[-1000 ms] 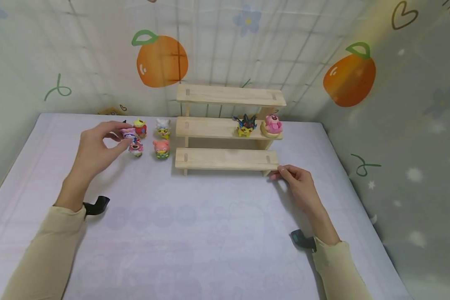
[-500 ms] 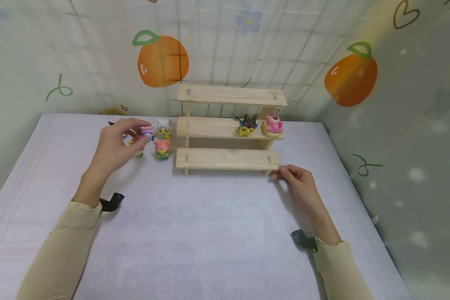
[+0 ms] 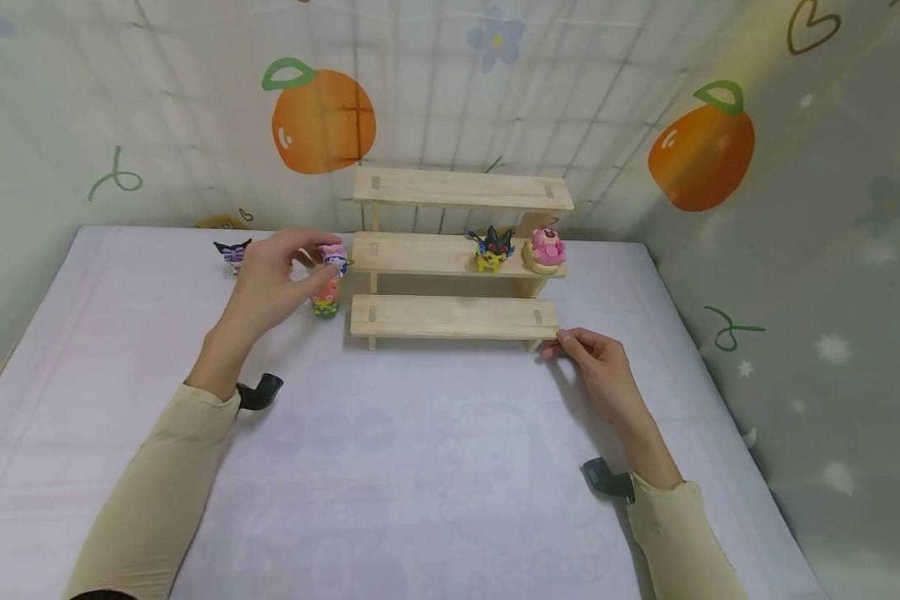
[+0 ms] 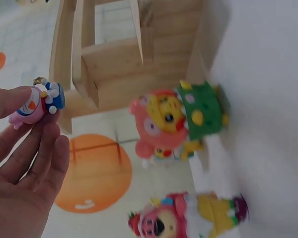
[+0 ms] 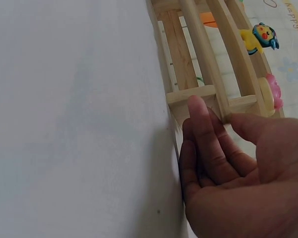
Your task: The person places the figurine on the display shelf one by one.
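Note:
My left hand (image 3: pixel 273 271) pinches a small pink, white and blue figurine (image 4: pixel 39 105) between thumb and fingers, raised off the table just left of the wooden display shelf (image 3: pixel 453 317). Below it, a pink and yellow figurine with a green base (image 4: pixel 203 111) stands on the table. My right hand (image 3: pixel 598 367) grips the front right corner of the shelf's lowest board, thumb at the edge and fingers beneath. On the middle board stand a yellow figurine with a black hood (image 3: pixel 492 250) and a pink bear figurine (image 3: pixel 546 250).
A black and purple figurine (image 3: pixel 231 252) stands left of my left hand, which hides others in the head view. A pink figurine with a strawberry on top (image 4: pixel 164 223) shows in the left wrist view. A printed curtain (image 3: pixel 435 108) hangs behind the table.
My left hand has carried the pinched figurine rightward from the group of figurines to the shelf's left end. My right hand has stayed at the shelf corner.

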`<state>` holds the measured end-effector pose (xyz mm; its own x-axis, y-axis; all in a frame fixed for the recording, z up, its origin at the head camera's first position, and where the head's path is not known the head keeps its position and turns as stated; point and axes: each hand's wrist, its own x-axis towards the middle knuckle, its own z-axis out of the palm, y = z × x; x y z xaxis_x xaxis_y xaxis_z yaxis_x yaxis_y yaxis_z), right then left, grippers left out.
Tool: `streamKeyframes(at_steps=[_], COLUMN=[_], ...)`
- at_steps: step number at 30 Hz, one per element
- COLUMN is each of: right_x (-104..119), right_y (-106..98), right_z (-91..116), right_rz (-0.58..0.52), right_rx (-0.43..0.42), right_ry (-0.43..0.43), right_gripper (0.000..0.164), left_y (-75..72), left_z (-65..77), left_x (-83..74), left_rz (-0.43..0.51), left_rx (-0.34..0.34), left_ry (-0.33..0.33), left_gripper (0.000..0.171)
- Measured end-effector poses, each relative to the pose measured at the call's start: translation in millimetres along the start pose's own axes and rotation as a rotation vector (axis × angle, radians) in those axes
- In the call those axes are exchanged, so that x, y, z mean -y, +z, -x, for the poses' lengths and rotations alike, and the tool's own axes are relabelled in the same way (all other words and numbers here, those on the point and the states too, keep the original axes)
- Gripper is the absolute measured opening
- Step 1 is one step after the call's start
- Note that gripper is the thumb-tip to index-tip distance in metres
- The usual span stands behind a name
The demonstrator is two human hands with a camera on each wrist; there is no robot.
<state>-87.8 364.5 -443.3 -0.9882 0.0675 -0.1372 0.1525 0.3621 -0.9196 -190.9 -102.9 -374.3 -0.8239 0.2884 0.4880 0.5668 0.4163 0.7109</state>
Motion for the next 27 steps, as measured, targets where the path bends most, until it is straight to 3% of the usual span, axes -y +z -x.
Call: streamKeyframes(at_steps=[9, 14, 19, 27], right_x=[-2, -2, 1, 4], right_y=[3, 4, 4, 2], right_z=[0, 0, 1, 2], right_rz=[-0.02, -0.028, -0.062, -0.028], right_rx=[-0.002, -0.005, -0.01, -0.008], right_ry=[-0.006, -0.03, -0.029, -0.018], right_gripper=[0.049, 0.05, 0.049, 0.048], left_y=[23.7, 34.0, 42.1, 56.6], left_z=[-14.8, -20.4, -23.0, -27.3], left_x=[-9.0, -9.9, -9.6, -15.4], left_rz=[0.026, 0.018, 0.024, 0.055], left_rx=[0.053, 0.033, 0.038, 0.02], left_ry=[-0.059, -0.042, -0.079, -0.108], left_gripper=[0.031, 0.03, 0.031, 0.032])
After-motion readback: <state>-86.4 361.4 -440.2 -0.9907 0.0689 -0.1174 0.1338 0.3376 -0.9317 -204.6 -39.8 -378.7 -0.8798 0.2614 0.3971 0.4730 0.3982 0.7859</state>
